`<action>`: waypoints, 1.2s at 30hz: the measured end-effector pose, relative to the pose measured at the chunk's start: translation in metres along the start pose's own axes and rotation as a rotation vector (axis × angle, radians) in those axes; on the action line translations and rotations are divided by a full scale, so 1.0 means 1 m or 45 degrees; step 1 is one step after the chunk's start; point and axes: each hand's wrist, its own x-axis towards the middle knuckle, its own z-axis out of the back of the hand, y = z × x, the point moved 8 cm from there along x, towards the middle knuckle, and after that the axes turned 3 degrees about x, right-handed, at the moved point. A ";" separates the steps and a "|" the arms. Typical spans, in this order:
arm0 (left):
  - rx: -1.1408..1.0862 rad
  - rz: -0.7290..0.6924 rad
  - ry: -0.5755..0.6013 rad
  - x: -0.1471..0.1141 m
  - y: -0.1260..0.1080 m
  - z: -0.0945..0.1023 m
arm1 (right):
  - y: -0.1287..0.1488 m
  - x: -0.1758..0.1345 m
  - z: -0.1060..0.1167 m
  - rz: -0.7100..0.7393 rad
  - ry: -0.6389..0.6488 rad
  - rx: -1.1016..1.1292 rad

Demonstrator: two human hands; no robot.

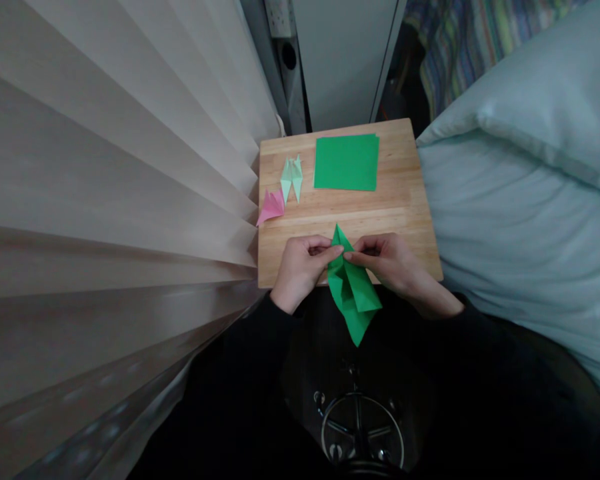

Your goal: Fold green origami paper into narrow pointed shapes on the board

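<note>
A partly folded sheet of green origami paper (353, 287) is held between my two hands at the near edge of the small wooden table (400, 207). Its upper tip points away from me, and its wide lower part hangs past the edge with loose flaps. My left hand (307, 260) pinches the left side near the tip, thumb on top. On the other side my right hand (387, 260) pinches the right side, thumb and fingers close to the centre crease. The fingertips of both hands nearly meet.
On the table lie a stack of green paper (347, 162), a pale green folded paper piece (292, 178) and a pink folded paper piece (272, 206). A pleated curtain (130, 167) borders the left; bedding (520, 213) borders the right. Below is a wheeled chair base (363, 427).
</note>
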 end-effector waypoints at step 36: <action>-0.023 0.046 -0.086 0.000 0.006 -0.006 | 0.004 -0.004 -0.003 -0.001 -0.038 -0.055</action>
